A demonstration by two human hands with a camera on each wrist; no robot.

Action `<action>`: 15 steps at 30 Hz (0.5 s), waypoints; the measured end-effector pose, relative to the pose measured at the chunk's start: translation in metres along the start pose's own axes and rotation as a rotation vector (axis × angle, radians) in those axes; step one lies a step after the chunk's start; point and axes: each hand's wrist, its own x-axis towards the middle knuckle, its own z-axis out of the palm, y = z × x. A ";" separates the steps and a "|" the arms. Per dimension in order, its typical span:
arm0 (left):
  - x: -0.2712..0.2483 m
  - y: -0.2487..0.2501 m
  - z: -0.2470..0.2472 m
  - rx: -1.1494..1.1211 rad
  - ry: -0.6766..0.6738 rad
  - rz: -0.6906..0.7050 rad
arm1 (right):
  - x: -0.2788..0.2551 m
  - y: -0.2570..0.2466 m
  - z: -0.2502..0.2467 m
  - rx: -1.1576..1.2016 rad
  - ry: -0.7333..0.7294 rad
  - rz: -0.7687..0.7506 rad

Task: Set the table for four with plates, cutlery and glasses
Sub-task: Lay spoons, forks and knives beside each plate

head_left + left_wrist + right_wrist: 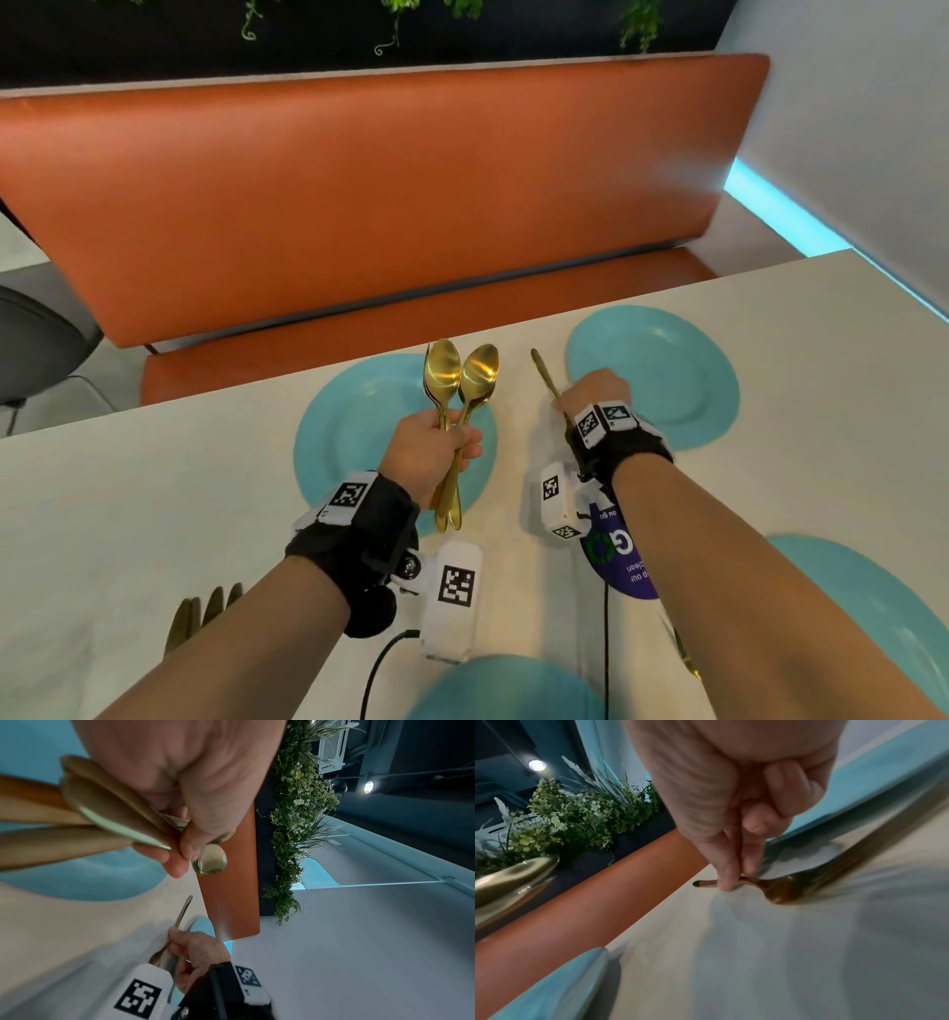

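My left hand [436, 442] grips a bunch of gold spoons [462, 375] by their handles, bowls up, above the far left teal plate [349, 442]. In the left wrist view the fingers [180, 845] curl round the spoon handles [102, 811]. My right hand [590, 395] pinches one gold utensil [544, 375] low over the white table [154, 488], between the two far plates. The thumb and forefinger [729, 880] hold its neck in the right wrist view, and its head [780, 892] is blurred. A second teal plate [667, 370] lies just right of that hand.
Two more teal plates lie near me, at the right [873, 616] and bottom centre [503, 688]. Gold fork tines [200, 611] show at the near left. An orange bench [359, 195] runs behind the table. A purple-printed packet [621, 565] and black cables [606, 642] lie under my wrists.
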 end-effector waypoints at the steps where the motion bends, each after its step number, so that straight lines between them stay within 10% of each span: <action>1: 0.001 0.000 -0.001 0.004 -0.002 0.000 | 0.002 0.000 0.000 0.023 0.033 0.000; 15: 0.011 0.001 -0.004 0.025 -0.001 0.006 | 0.011 -0.007 -0.011 0.193 0.081 0.018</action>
